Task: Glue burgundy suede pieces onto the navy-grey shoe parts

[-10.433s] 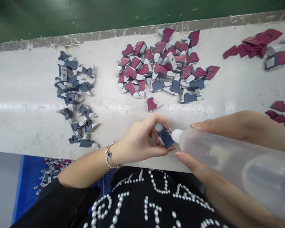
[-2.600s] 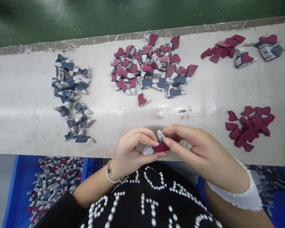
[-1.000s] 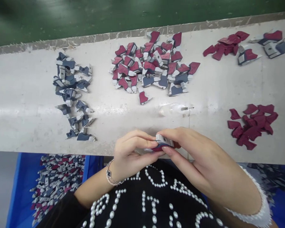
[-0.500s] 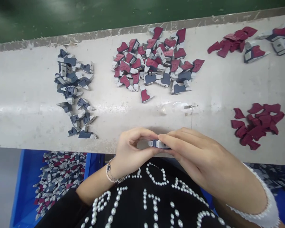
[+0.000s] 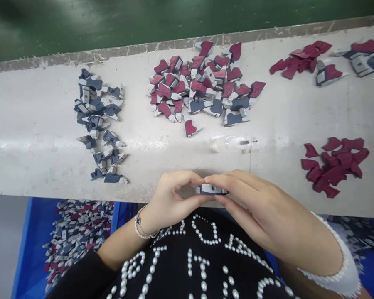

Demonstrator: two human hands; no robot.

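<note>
Head view: left hand (image 5: 174,203) clamped on the part (image 5: 210,189), thumb and forefinger at its left end. Right hand (image 5: 268,203) likewise clamped, gripping the right end of the same part. The part is grey and dark blue, shows a round hole, and is held level above the near edge of the table (image 5: 149,158). Beyond the hands, a clear bottle (image 5: 224,143) lies on its side, metal tip pointing right. Beyond the bottle sits the mixed pile (image 5: 199,89), with red and blue faces. Blue pile (image 5: 95,108) noted at left. Two groups of red pieces at right: far pieces (image 5: 302,58), beside three assembled units (image 5: 328,74), and near pieces (image 5: 339,164). Below the table edge at left, a blue bin (image 5: 25,249) holds many similar units.
</note>
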